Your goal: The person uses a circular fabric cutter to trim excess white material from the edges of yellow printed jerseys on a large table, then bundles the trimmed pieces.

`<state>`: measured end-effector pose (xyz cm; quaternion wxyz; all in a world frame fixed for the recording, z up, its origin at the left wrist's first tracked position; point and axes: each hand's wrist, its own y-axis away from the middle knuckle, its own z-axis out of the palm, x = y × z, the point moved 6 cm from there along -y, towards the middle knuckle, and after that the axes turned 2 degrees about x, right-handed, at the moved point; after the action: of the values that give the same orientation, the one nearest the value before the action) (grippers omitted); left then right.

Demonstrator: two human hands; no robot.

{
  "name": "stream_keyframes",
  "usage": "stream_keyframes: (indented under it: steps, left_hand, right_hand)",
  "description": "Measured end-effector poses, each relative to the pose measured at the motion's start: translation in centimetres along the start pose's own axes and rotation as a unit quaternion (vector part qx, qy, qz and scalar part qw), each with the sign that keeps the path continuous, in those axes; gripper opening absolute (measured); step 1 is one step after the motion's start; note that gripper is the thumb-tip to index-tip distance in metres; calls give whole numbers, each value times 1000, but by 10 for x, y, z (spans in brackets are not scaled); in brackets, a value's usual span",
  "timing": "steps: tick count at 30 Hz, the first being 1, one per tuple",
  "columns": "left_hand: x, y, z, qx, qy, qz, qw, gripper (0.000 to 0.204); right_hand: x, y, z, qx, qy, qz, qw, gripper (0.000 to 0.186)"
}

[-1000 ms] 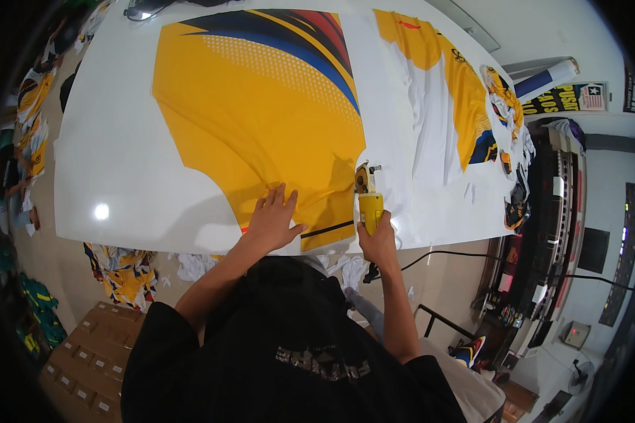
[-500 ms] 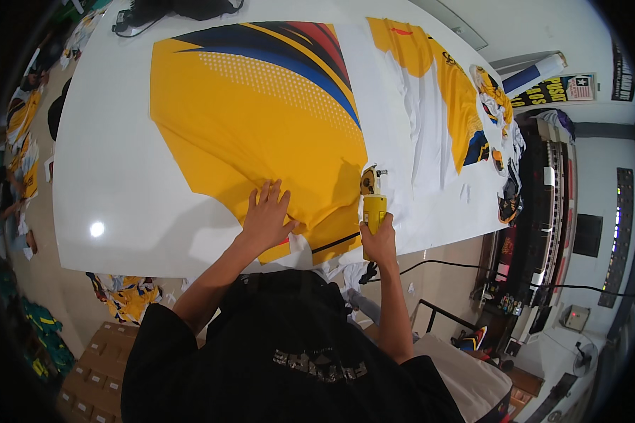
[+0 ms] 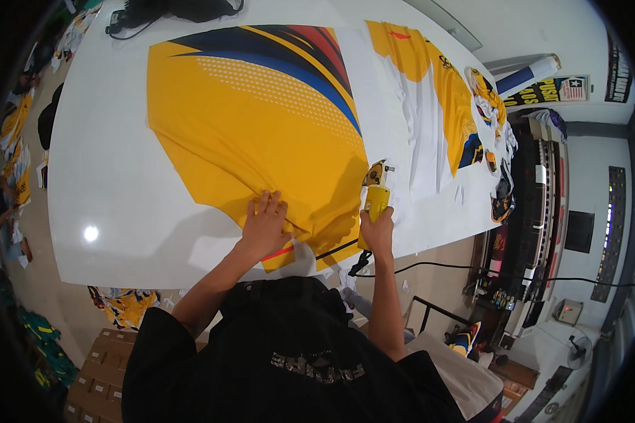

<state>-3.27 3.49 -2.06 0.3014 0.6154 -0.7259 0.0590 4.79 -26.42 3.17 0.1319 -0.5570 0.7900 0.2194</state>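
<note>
A large yellow fabric panel (image 3: 240,134), with dark blue, blue and red stripes across its far end and a band of pale dots, lies on the white table (image 3: 113,162). On its near part rests my left hand (image 3: 264,224), fingers stretched out and pressing the cloth, which wrinkles around them. My right hand (image 3: 378,229) is wrapped around the yellow body of an electric rotary fabric cutter (image 3: 378,197). The cutter's round metal head sits at the panel's right edge, tilted a little to the right. Its blade's lower part is hidden.
Right of the panel lies white and yellow printed fabric (image 3: 430,106), with a heap of scraps (image 3: 490,99) at the table's right edge. A black cable (image 3: 458,265) runs off to the right. A black bag (image 3: 176,8) sits at the far edge; cardboard boxes (image 3: 99,366) stand lower left.
The cutter has turned, its head leaning slightly to the right and away from the panel's edge. My left hand stays pressed on the cloth. The whole view has shifted slightly.
</note>
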Motion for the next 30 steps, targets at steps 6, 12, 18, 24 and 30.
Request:
stream_keyframes:
  steps: [6,12,18,24,30]
  left_hand:
    - [10,-10,-9,39,23,-27,999,80]
    - [45,-81,-2,139,-34,-73,987,99]
    - [45,-83,14,69,-74,-106,989,130]
    - [38,-66,14,37,-61,-127,989,133]
    - [42,-66,13,26,-61,-134,989,135]
  right_hand:
    - [-3,-12,3,27,5,-1,1000,51]
    - [10,-58,-5,39,4,8,999,59]
    - [46,-57,-29,-61,38,-85,994,61]
    - [61,-10,-46,-129,14,-161,978,53]
    - [67,-22,-45,-124,21,-178,976,52]
